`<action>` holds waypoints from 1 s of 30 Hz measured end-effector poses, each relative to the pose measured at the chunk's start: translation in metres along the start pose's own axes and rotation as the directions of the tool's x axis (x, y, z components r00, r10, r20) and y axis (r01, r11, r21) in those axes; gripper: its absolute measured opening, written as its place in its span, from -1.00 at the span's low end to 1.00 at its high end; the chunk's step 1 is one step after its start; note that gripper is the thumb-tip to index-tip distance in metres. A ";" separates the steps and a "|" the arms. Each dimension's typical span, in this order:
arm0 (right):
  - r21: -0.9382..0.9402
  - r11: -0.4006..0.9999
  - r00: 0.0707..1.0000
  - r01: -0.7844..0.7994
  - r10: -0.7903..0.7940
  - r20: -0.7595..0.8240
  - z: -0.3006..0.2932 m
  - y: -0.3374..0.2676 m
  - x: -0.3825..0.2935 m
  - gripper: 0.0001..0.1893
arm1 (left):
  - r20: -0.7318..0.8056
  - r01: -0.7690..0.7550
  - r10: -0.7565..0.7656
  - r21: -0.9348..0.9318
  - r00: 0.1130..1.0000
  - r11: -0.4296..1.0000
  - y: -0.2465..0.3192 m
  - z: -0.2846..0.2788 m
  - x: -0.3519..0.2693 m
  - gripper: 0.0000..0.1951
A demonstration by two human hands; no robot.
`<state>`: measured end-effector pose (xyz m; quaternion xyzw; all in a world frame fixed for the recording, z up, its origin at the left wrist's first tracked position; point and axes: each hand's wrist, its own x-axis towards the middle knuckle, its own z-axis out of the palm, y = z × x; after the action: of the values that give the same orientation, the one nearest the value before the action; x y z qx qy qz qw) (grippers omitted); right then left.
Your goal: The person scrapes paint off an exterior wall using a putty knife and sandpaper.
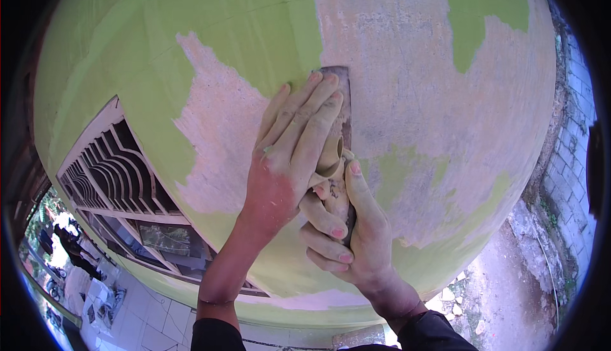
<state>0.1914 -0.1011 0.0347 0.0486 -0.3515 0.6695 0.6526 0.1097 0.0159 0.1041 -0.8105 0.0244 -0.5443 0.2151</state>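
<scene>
My right hand (pixel 367 227) grips the lower end of a long, flat, worn scraper (pixel 342 98), thumb on one side and fingers curled around the other. Over the upper part of its blade lies my left hand (pixel 291 155), the fingers stretched out and pressing it to the wall. A curled strip of peeled paint (pixel 330 157) stands up between my hands on the scraper. Behind the blade the wall has green paint (pixel 248 26) to the left and a bare, pale patch (pixel 405 88) to the right. Pale dust coats both hands.
A window with a white metal grille (pixel 129 160) is set in the wall at left. Below lies a tiled floor (pixel 143 308) with a crumpled bag (pixel 98 303). Farther left is a dark-clothed person (pixel 76 250). A block wall (pixel 573 150) borders a dirt path (pixel 506 274) at right.
</scene>
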 end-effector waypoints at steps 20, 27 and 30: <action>-0.123 0.992 0.997 0.029 -0.037 -0.065 0.010 0.004 0.007 -0.52 | -0.011 0.037 -0.038 -0.030 0.999 0.999 0.004 -0.001 -0.003 -0.58; -0.096 0.994 0.997 0.058 -0.063 -0.048 0.011 0.000 0.012 -0.49 | 0.024 0.019 -0.020 0.020 1.000 1.000 0.002 -0.003 0.002 -0.57; -0.028 1.000 0.999 0.011 -0.012 -0.035 0.007 -0.005 0.011 -0.47 | 0.026 0.004 -0.006 0.071 1.000 0.997 -0.002 0.000 0.009 -0.57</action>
<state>0.1920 -0.0957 0.0478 0.0297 -0.3490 0.6614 0.6632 0.1125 0.0150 0.1124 -0.8093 0.0003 -0.5349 0.2428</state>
